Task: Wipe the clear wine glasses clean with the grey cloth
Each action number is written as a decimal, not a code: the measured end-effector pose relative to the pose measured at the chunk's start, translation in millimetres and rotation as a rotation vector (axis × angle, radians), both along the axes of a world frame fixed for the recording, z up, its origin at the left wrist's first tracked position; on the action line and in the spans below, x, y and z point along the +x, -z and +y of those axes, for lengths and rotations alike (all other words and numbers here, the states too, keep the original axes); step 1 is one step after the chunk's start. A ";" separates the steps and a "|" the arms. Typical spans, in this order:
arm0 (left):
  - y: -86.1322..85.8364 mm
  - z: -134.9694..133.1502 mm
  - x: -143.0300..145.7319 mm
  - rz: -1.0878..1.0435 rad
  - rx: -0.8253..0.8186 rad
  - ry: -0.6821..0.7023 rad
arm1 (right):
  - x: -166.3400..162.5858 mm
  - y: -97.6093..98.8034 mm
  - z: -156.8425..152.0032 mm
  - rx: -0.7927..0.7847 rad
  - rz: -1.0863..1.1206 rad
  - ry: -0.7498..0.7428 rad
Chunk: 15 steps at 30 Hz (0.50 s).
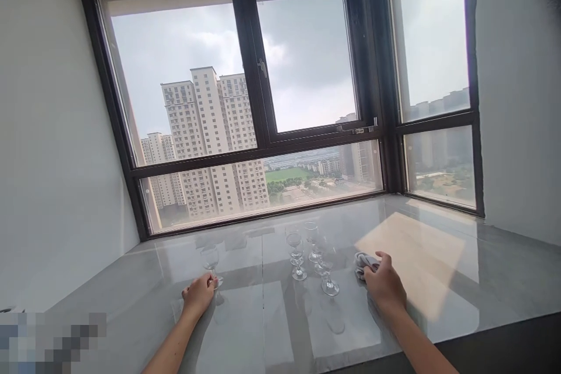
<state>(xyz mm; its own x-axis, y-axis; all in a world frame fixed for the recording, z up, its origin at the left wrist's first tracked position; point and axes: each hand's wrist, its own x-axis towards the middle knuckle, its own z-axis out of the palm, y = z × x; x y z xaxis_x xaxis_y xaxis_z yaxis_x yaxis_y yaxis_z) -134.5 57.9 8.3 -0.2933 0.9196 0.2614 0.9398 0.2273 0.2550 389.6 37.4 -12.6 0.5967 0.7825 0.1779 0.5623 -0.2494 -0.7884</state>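
Note:
On the left of the glossy grey sill, a clear stemmed glass (pixel 211 257) stands upright, and my left hand (pixel 199 295) is closed on its stem near the foot. My right hand (pixel 386 283) grips a crumpled grey-and-white cloth (pixel 364 264) over the right part of the sill. Between my hands stand several more stemmed glasses, bunched together: one glass (pixel 298 257) at the left of the group, one glass (pixel 312 236) behind, and one glass (pixel 329 285) nearest me. Their clear bowls overlap and blend with the reflections, so some outlines are hard to make out.
The tiled sill (pixel 236 333) runs up to a dark-framed corner window (pixel 258 146), with tall buildings outside. White walls (pixel 56 128) close in both sides. A sunlit patch lies at the right, and the sill's front edge (pixel 517 321) drops off at the lower right.

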 end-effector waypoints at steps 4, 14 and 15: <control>4.7 -3.2 4.9 0.036 0.047 0.024 | -1.0 -3.2 -1.3 -0.004 -0.002 0.010; 1.4 -13.2 10.7 0.134 0.102 0.034 | -0.9 -3.4 -0.1 0.029 0.017 0.020; 0.2 -16.2 13.0 0.154 0.127 0.039 | -0.7 -2.9 0.2 0.031 0.016 0.019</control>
<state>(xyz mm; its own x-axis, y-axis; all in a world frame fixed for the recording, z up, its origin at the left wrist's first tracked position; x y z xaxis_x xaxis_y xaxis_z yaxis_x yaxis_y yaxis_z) -121.4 41.6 8.1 -0.2061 0.8860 0.4154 0.9773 0.1653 0.1324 388.9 37.6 -9.7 0.6145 0.7652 0.1921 0.5451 -0.2358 -0.8045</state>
